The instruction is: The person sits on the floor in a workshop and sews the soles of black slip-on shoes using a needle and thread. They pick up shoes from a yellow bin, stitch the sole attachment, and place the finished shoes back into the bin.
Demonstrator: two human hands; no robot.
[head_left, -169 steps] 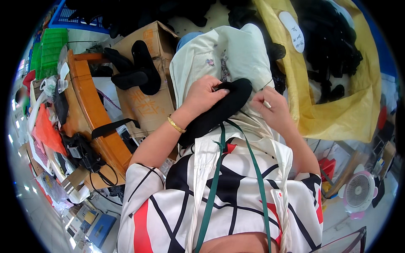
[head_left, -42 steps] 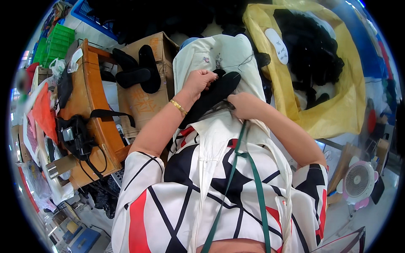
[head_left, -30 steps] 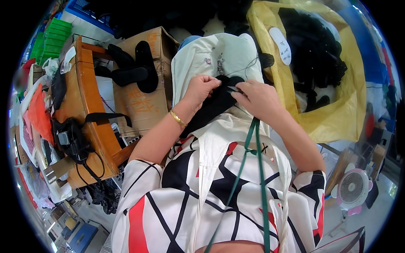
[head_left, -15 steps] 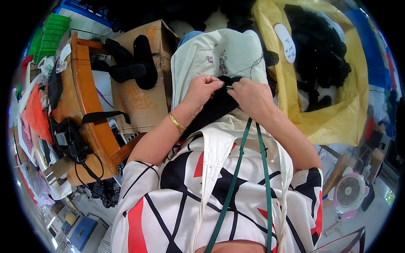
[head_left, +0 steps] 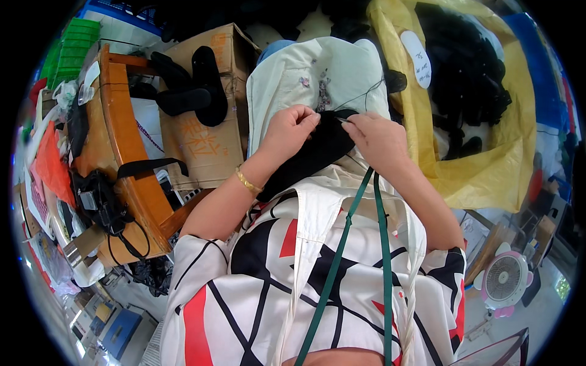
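A long black fabric piece (head_left: 311, 152), resembling a slipper or its sole, lies slantwise over my lap on the pale apron (head_left: 284, 76). My left hand (head_left: 289, 133) is closed at its left edge, thumb and forefinger pinched near the upper end; the other fingers are hidden. On the other side, my right hand (head_left: 379, 139) pinches a thin shiny needle by the piece's upper right edge. A dark thread (head_left: 366, 94) loops over the apron above the hands.
Black slippers (head_left: 210, 91) rest on a cardboard box (head_left: 198, 152) at left, beside a wooden frame (head_left: 113, 116). To the right stands a yellow sack (head_left: 488, 189) with black items and a white insole (head_left: 415, 59). A small fan (head_left: 505, 277) is at lower right.
My hands have moved apart: the right went slightly right with the needle, the left slightly left. More of the black piece's upper end now shows between them.
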